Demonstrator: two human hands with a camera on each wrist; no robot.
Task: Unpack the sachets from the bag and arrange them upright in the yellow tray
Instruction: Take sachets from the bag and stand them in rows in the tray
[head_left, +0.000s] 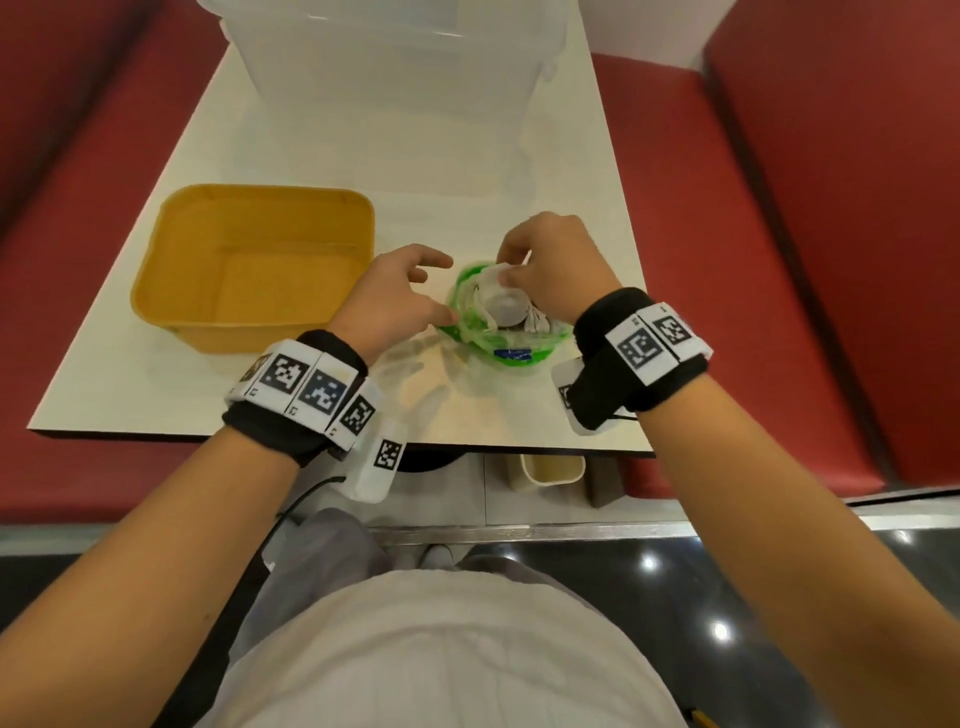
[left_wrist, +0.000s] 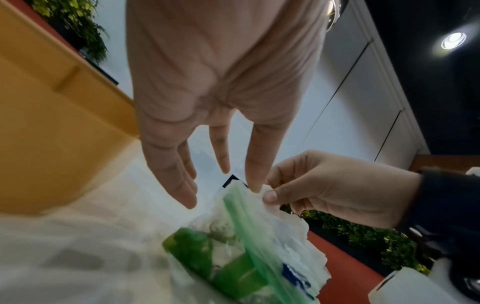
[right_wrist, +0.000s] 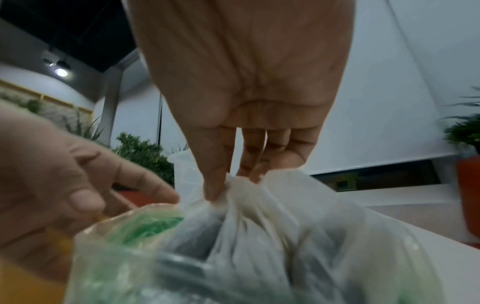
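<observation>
The bag (head_left: 498, 322) sits on the table (head_left: 322, 395) right of the empty yellow tray (head_left: 156, 291), its gathered top pinched in the right hand (head_left: 550, 265), while the left hand (head_left: 395, 301), fingers loose and holding nothing, hovers between bag and tray.

thin crinkled plastic bag (head_left: 498, 332), matt yellow tray (head_left: 156, 280)

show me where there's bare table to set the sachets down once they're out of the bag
Bare table lies between the yellow tray and the clear bin, and along the near edge below the tray. It is crowded round the bag, where the left hand and right hand work.
</observation>
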